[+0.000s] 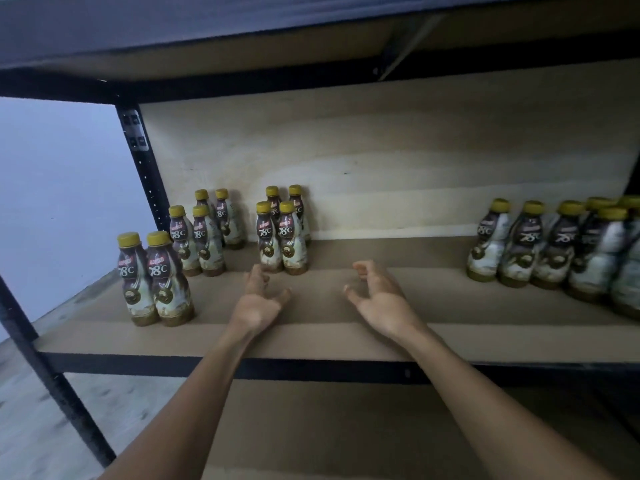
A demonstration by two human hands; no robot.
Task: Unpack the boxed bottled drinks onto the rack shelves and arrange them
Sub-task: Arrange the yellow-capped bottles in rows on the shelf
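Note:
Small brown coffee bottles with yellow caps stand on the wooden rack shelf (pixel 346 337). A pair of bottles (pixel 154 278) is at the front left, a left cluster of several bottles (pixel 202 233) stands behind it, and a middle cluster of several bottles (pixel 282 233) sits near the back. A right row of several bottles (pixel 554 247) runs to the frame's edge. My left hand (pixel 259 299) hovers open just in front of the middle cluster, holding nothing. My right hand (pixel 377 296) is open over bare shelf to the right of that cluster, also holding nothing.
A black metal upright (pixel 142 168) frames the shelf's left side, and a black front rail (pixel 311 367) runs under its edge. The upper shelf (pixel 311 46) hangs close overhead. A lower shelf board (pixel 329 427) shows beneath my forearms. Grey floor lies at the left.

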